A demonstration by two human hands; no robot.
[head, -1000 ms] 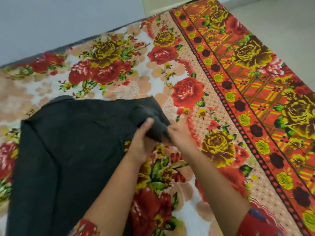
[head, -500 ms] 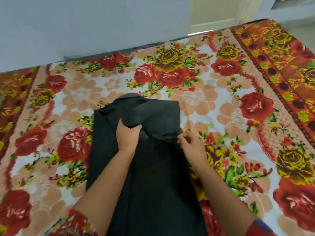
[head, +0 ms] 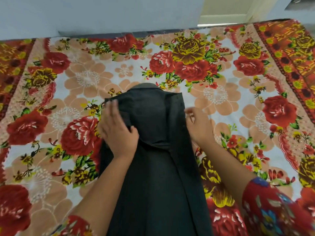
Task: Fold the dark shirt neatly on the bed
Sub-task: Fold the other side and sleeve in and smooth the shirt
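Note:
The dark shirt (head: 153, 167) lies as a long narrow strip down the middle of the bed, its collar end pointing away from me and a folded flap across its upper part. My left hand (head: 117, 132) rests flat on the shirt's upper left edge, fingers spread, thumb tucked against a fold. At the shirt's right edge my right hand (head: 197, 123) hovers with fingers loosely curled and apart, holding nothing. Both sleeves I wear are red and patterned.
The bed is covered by a floral bedsheet (head: 221, 103) with red and yellow roses and an orange border at both sides. A pale wall (head: 102, 12) runs along the far edge, with a cream door (head: 226, 11) at the upper right.
The shirt has been drawn from the left into a narrow strip in front of me. My left hand went from gripping cloth to lying flat on it. My right hand has let go.

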